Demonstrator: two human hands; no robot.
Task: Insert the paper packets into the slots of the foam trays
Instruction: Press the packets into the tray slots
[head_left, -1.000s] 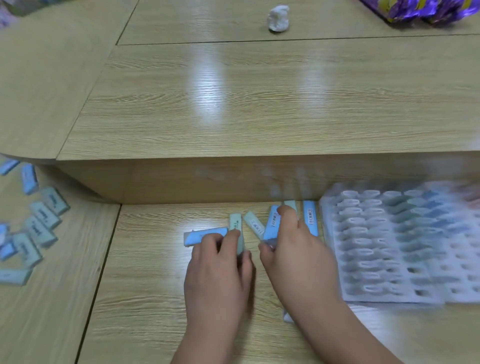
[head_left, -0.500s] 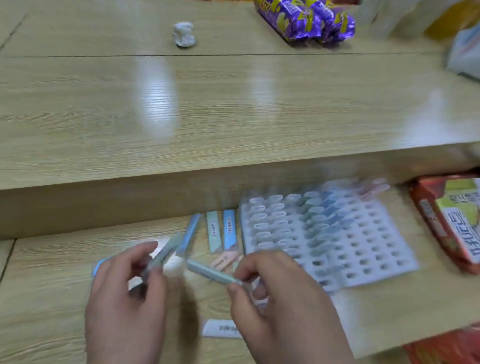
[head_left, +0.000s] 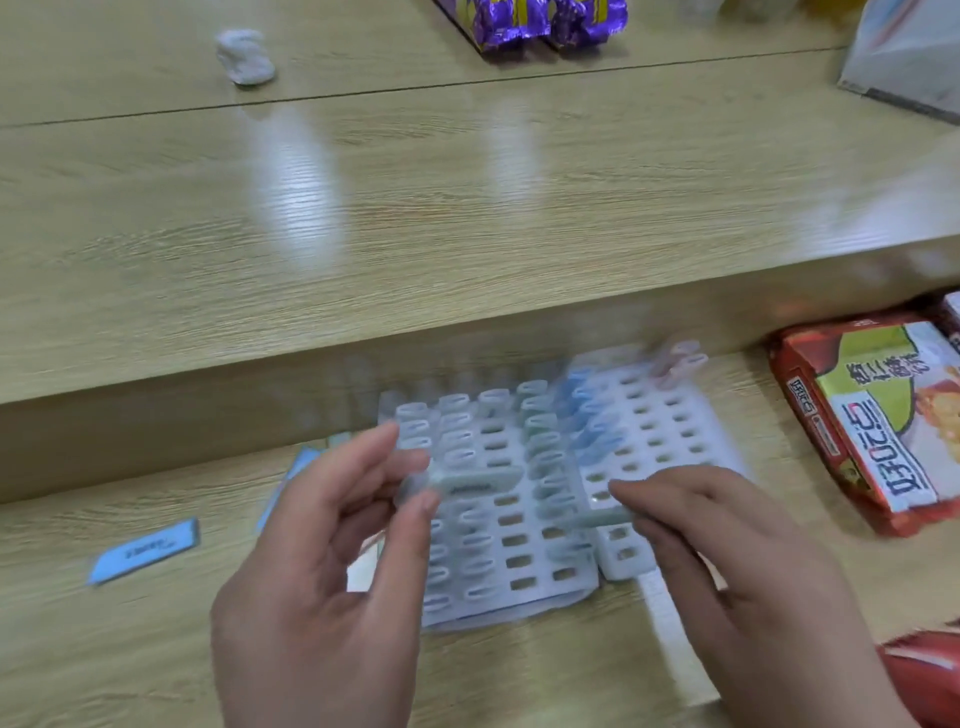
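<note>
A white foam tray (head_left: 670, 431) with rows of slots lies on the lower wooden shelf; several slots on its left and middle hold pale green and blue packets standing upright. My left hand (head_left: 332, 571) pinches a pale green paper packet (head_left: 478, 480) between thumb and fingers, over the tray's left part. My right hand (head_left: 727, 566) pinches another pale green packet (head_left: 602, 519) above the tray's near middle. A blue packet (head_left: 143, 552) lies flat on the wood to the left.
A red snack bag (head_left: 878, 426) lies right of the tray, another red bag (head_left: 924, 670) at the lower right. The raised tabletop behind carries a crumpled white tissue (head_left: 244, 56), purple wrappers (head_left: 535, 21) and a box (head_left: 909, 57).
Both hands lifted packets from the loose pile and carried them right over the foam tray. The view swung right, bringing the tray to the centre and the red snack bag into sight.
</note>
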